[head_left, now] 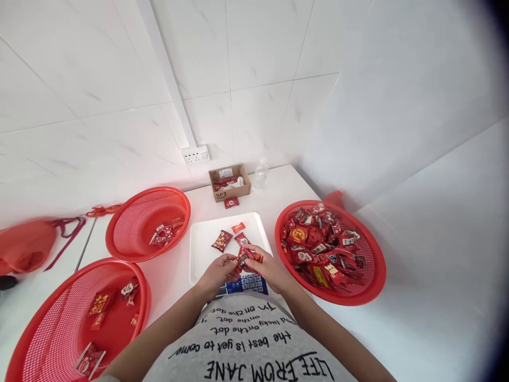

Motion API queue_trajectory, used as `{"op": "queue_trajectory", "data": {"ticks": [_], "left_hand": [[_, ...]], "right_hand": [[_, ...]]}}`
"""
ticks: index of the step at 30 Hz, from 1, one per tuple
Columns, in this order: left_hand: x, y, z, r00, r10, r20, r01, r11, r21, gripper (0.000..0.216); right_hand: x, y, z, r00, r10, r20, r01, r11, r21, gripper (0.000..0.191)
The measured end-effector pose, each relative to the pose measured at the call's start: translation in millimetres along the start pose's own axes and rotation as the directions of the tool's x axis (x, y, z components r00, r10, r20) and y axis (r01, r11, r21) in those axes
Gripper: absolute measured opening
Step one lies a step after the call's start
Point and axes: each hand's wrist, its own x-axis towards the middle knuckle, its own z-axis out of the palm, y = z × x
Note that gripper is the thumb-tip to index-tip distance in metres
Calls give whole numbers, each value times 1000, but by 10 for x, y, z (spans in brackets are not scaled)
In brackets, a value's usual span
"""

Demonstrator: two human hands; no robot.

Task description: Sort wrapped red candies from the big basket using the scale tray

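Note:
Both my hands meet over the near edge of a white scale tray point(207, 239). My left hand point(217, 273) and my right hand point(270, 268) pinch a small red candy packet point(243, 259) between their fingertips. Further back on the tray lie a dark red snack packet point(221, 240), a small orange-red packet point(238, 228) and another red packet point(242, 240). The scale's blue keypad point(244, 285) shows just below my hands.
A red basket point(374, 276) on the right is full of red packets. Two red baskets on the left, one far point(119, 233) and one near point(47, 318), hold a few packets each. A small cardboard box point(229, 182), a clear bottle point(260, 174) and a wall socket point(194, 155) stand at the back.

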Motion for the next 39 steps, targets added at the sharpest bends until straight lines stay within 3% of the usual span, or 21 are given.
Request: {"op": "queue_trajectory", "data": {"ticks": [4,7,11,14,17,19,22,24,26,30,34,39], "left_hand": [[22,-114,-124,998,23,-59,-25,999,-31,30],[15,-171,-190,992,2,-129,-7,999,-45,27],[3,-187,-216,983,-10,-184,5,1000,-28,36],[13,-198,-216,982,10,-187,5,997,80,46],[44,-247,-229,973,91,-210,-29,959,281,42],[66,-291,-250,953,217,-210,-95,876,474,36],[89,-337,-285,888,447,-108,-220,619,754,30],[107,-342,-296,838,545,-15,-271,440,856,33],[137,-331,-292,812,581,49,-287,325,901,39],[223,-297,-260,836,539,103,-259,222,940,48],[308,-268,-220,832,525,179,-282,123,952,55],[467,-207,-136,823,536,187,-262,66,963,67]], "right_hand": [[19,109,-111,994,64,-87,-62,998,22,43],[23,206,-208,981,38,-190,-45,998,-35,51],[11,277,-255,976,-3,-219,-13,997,-71,63],[26,282,-237,966,35,-257,-34,999,9,65],[57,280,-226,951,78,-298,-54,995,88,59],[75,287,-239,945,69,-319,-52,997,63,54],[85,298,-269,946,33,-323,-43,999,-26,43],[82,297,-278,965,41,-260,-61,996,-70,36],[78,295,-276,983,50,-176,-72,990,-125,38],[93,313,-277,986,-75,-146,9,914,-406,57],[124,341,-291,968,-228,-105,124,796,-592,57],[139,374,-264,983,-169,-68,93,788,-609,51]]}}
